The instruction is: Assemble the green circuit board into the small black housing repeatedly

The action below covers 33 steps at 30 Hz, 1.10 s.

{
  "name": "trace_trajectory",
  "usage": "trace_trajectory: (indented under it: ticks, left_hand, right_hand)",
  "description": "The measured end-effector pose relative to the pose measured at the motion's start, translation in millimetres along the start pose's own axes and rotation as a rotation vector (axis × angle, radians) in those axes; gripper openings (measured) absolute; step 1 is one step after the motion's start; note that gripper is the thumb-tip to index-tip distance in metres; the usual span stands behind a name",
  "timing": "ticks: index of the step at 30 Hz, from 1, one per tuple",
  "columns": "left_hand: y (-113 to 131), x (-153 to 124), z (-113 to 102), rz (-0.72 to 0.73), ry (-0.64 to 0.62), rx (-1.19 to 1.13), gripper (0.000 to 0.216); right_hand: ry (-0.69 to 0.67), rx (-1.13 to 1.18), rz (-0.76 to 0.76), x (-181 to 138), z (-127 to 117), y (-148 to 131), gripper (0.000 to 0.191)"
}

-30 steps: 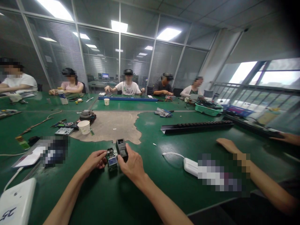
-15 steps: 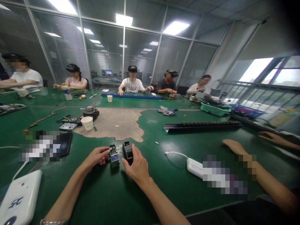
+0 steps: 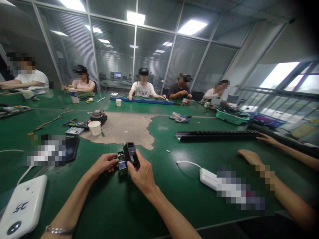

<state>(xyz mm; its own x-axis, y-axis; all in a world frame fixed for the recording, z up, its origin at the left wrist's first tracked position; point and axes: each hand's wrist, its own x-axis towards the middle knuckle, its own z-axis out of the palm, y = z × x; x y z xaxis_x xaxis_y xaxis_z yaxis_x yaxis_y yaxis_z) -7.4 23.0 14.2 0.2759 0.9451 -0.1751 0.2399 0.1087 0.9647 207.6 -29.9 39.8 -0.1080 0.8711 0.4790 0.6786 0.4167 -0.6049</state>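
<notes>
Between thumb and fingers, my left hand (image 3: 106, 163) grips a small green circuit board (image 3: 122, 167) that carries a bluish screen and several components. My right hand (image 3: 143, 169) is closed around a black plastic housing (image 3: 130, 153) with square openings in its top end. The housing is held upright at the board's right side and overlaps its edge in view; whether the two touch I cannot tell. Both are near the middle of the green table, in front of me. Part of the board is hidden by my left fingertips and by the housing.
A paper cup (image 3: 94, 128) stands by loose electronic parts on a bare brown patch (image 3: 124, 127). A long black rail (image 3: 216, 135) lies right, near a neighbour's hand (image 3: 269, 140). White power banks (image 3: 23, 205) with cables flank me. Several co-workers sit across the table.
My right hand has lifted the black housing and brought it left, up against the board's side in view. My left hand still holds the board. A neighbour's hand has moved to the rail's end.
</notes>
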Motion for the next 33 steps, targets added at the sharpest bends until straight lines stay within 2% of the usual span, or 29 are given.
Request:
trace_trajectory:
  ticks: [4,9,19,24,28,33]
  left_hand:
    - [-4,2,-1,0.001,0.0,-0.057,0.057]
    - [-7,5,-2,0.012,-0.005,-0.092,0.061]
    - [-16,10,-3,-0.047,0.086,-0.149,0.054]
    - [-9,6,-1,-0.045,0.092,-0.117,0.056]
    - [-1,2,2,-0.033,0.053,-0.068,0.056]
    - [0,4,2,-0.048,0.017,-0.054,0.055]
  right_hand:
    - [-0.054,-0.025,0.015,4,9,-22,0.055]
    - [-0.124,-0.121,0.033,6,22,-30,0.056]
    - [-0.233,-0.257,0.005,-10,27,-21,0.066]
    - [-0.236,-0.236,-0.043,1,20,-19,0.072]
    - [-0.256,-0.185,-0.102,5,16,-18,0.066]
    - [-0.238,-0.158,-0.07,-4,24,-14,0.059]
